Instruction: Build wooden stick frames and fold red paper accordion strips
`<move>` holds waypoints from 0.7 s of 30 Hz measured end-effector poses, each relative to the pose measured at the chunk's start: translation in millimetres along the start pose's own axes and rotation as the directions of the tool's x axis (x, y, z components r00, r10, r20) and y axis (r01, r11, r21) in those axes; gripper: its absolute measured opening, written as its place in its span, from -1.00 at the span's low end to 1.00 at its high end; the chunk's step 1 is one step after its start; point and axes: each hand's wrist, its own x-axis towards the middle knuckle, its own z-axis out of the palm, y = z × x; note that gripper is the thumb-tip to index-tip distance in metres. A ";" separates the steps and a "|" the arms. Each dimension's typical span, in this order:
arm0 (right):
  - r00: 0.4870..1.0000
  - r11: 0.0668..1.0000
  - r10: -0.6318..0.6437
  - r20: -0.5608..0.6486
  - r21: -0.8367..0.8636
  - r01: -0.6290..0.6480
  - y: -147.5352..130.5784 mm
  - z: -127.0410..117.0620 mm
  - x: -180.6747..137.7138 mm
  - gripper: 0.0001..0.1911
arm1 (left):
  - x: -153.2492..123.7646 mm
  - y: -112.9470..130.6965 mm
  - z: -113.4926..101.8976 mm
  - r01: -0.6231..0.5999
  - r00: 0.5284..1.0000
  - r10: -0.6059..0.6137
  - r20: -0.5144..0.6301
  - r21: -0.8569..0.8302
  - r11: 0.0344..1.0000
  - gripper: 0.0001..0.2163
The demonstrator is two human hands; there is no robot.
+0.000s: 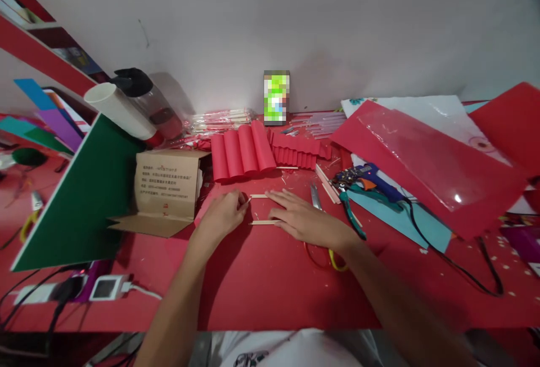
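Observation:
Two thin wooden sticks lie side by side on the red tabletop, an upper stick point(258, 196) and a lower stick point(262, 222). My right hand point(304, 220) is spread flat, with its fingertips resting on the right ends of both. Facing it, my left hand point(223, 213) is closed in a pinch at the left end of the upper stick. The pale tip of another small stick point(248, 200) shows at its fingertips; the rest is hidden. Scissors point(315, 195) with yellow-and-red handles lie partly under my right hand and forearm.
Behind my hands stand rolled red paper tubes point(242, 152) and pleated red paper point(295, 150). A cardboard box point(164, 187) and green board point(84, 204) are at left. A glue gun point(377, 180), pliers point(351, 215) and red sheets point(426, 159) lie right. A phone point(277, 97) leans on the wall.

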 end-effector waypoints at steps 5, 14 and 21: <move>1.000 1.000 0.023 -0.015 -0.005 -0.023 1.3 3.6 4.2 -0.79 | 1.1 3.7 -3.9 0.056 0.997 -0.056 0.059 0.008 0.998 -0.91; 0.874 0.887 0.447 -0.189 -0.029 -0.460 -3.4 -69.9 -35.3 -0.74 | -0.2 -4.0 -11.3 -0.094 0.995 0.096 0.016 -0.097 0.991 -0.83; 0.412 0.417 0.783 -0.467 -0.098 -0.904 28.5 -101.2 -100.7 -0.71 | 10.4 -10.1 -6.2 -0.233 0.948 0.226 -0.224 -0.002 0.973 -0.82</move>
